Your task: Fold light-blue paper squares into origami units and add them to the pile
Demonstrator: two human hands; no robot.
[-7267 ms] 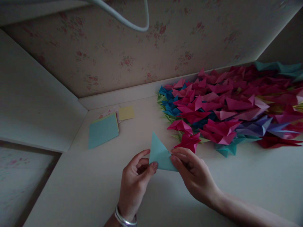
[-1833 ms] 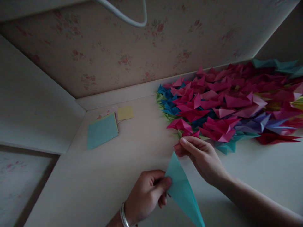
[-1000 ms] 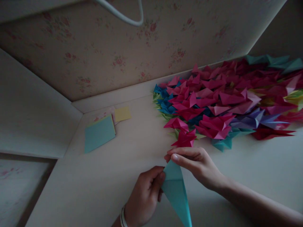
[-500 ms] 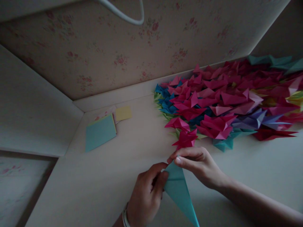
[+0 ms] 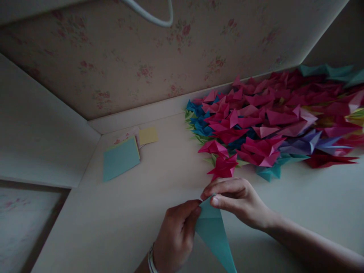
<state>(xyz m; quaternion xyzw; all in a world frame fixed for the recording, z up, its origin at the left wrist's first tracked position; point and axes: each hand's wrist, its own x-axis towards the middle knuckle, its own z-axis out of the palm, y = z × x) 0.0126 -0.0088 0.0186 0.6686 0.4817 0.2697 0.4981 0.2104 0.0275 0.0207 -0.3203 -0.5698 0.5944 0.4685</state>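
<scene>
A partly folded sheet of turquoise origami paper (image 5: 213,233) is held above the white desk, its long narrow tip pointing down toward the bottom edge of view. My left hand (image 5: 178,233), with a silver bangle at the wrist, pinches its upper left edge between thumb and fingers. My right hand (image 5: 239,201) grips the top corner, the thumb in front and the fingers behind. A crease runs across the paper below that corner. The underside of the paper and some fingertips are hidden.
Many folded paper pieces (image 5: 258,117), mostly pink, spread over the right back of the desk (image 5: 159,178). At the left lie a stack of light blue paper squares (image 5: 121,159) and a small yellow square (image 5: 148,135). A white cable (image 5: 153,19) hangs before the flowered wall.
The turquoise paper has gone from a wide triangle to a longer, narrower shape. Since half a second ago, the right thumb has bent its top corner down slightly. Both hands stay close together.
</scene>
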